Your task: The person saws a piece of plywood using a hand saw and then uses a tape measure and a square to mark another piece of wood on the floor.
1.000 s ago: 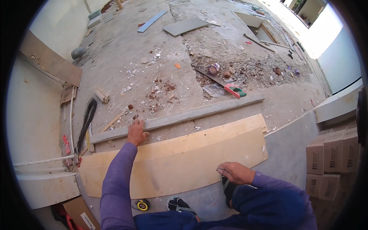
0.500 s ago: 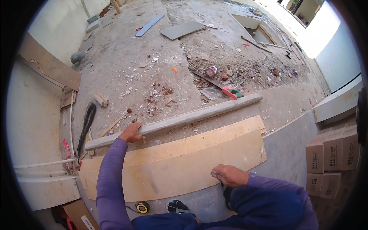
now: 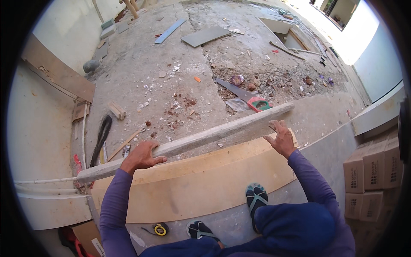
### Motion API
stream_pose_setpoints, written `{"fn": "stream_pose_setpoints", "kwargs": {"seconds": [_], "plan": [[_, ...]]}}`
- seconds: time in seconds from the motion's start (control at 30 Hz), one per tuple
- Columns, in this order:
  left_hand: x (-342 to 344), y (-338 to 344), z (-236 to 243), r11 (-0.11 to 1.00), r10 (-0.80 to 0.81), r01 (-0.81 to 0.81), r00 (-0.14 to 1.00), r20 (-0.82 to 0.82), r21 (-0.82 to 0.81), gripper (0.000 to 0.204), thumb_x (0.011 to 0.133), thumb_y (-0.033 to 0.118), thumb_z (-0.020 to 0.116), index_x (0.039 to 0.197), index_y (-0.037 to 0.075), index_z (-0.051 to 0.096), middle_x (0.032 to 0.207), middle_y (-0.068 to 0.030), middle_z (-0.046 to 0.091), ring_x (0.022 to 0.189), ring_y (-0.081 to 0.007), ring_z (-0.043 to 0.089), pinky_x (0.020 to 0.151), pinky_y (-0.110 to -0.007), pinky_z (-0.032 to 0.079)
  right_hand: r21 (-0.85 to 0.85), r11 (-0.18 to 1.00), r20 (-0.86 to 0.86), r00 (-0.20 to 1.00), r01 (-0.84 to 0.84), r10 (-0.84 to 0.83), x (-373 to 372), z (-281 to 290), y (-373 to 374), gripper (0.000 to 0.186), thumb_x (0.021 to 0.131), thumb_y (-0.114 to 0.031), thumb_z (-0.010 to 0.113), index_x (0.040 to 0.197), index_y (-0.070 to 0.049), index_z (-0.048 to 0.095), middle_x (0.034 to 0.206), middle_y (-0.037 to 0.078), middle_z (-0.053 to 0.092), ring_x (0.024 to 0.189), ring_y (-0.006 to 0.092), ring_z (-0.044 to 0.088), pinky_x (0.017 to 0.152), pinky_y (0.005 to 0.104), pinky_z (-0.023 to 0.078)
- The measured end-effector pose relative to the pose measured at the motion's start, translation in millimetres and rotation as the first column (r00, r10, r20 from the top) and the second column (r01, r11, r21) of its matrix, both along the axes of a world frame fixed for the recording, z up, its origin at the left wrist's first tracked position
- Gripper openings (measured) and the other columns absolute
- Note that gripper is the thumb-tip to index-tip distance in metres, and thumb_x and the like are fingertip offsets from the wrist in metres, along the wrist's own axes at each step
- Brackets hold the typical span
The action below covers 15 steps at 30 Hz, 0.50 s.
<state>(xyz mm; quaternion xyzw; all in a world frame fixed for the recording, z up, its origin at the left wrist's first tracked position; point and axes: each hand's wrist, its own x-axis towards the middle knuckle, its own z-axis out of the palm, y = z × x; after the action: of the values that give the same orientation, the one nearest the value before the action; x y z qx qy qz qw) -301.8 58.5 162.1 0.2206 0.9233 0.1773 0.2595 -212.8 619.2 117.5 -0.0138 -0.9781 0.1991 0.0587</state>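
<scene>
A long pale grey beam point(image 3: 222, 133) lies slantwise in front of me, just beyond the plywood sheets. My left hand point(image 3: 143, 156) grips it towards its left end, fingers over the far side and thumb on the near side. Close to the beam's right part is my right hand point(image 3: 282, 139), above the plywood. A thin dark stick point(image 3: 272, 128) shows between its curled fingers; its kind is unclear. Two overlapping plywood sheets point(image 3: 205, 184) lie between the beam and my feet. Past the beam is a handsaw point(image 3: 236, 91) with a red and green handle.
A yellow tape measure point(image 3: 160, 229) lies by my left foot. Stacked cardboard boxes point(image 3: 371, 169) stand at the right. Black cord point(image 3: 103, 132) and wood offcuts point(image 3: 116, 110) lie at the left. Farther off are rubble point(image 3: 274, 83), a grey board point(image 3: 206, 36) and a floor opening point(image 3: 295, 42).
My right hand has moved forward and right, from over the plywood to near the beam. The beam's left end has shifted left and nearer, with my left hand still on it.
</scene>
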Motion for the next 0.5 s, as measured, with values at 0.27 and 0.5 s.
{"fn": "stream_pose_setpoints", "kwargs": {"seconds": [0.27, 0.5], "plan": [[57, 12, 12, 0.996, -0.031, 0.015, 0.98, -0.195, -0.086, 0.072, 0.084, 0.049, 0.087, 0.127, -0.003, 0.065, 0.117, -0.0246, 0.07, 0.114, -0.0453, 0.067, 0.097, -0.051, 0.053, 0.266, 0.955, 0.194, 0.978, -0.128, 0.077, -45, 0, 33, 0.106, 0.065, -0.023, 0.102, 0.156, -0.018, 0.05, 0.153, 0.014, 0.051, 0.118, 0.0417, 0.071, 0.096, 0.0504, 0.06], [83, 6, -10, 0.998, -0.065, 0.06, 0.934, -0.353, -0.025, 0.066, 0.083, 0.048, 0.087, 0.12, -0.002, 0.063, 0.111, -0.0215, 0.067, 0.109, -0.0422, 0.065, 0.097, -0.05, 0.051, 0.41, 0.88, 0.281, 0.951, -0.24, 0.129, -62, -57, 67, 0.084, 0.075, -0.017, 0.094, 0.15, -0.017, 0.055, 0.15, 0.011, 0.057, 0.115, 0.0368, 0.073, 0.094, 0.0489, 0.061]]}}
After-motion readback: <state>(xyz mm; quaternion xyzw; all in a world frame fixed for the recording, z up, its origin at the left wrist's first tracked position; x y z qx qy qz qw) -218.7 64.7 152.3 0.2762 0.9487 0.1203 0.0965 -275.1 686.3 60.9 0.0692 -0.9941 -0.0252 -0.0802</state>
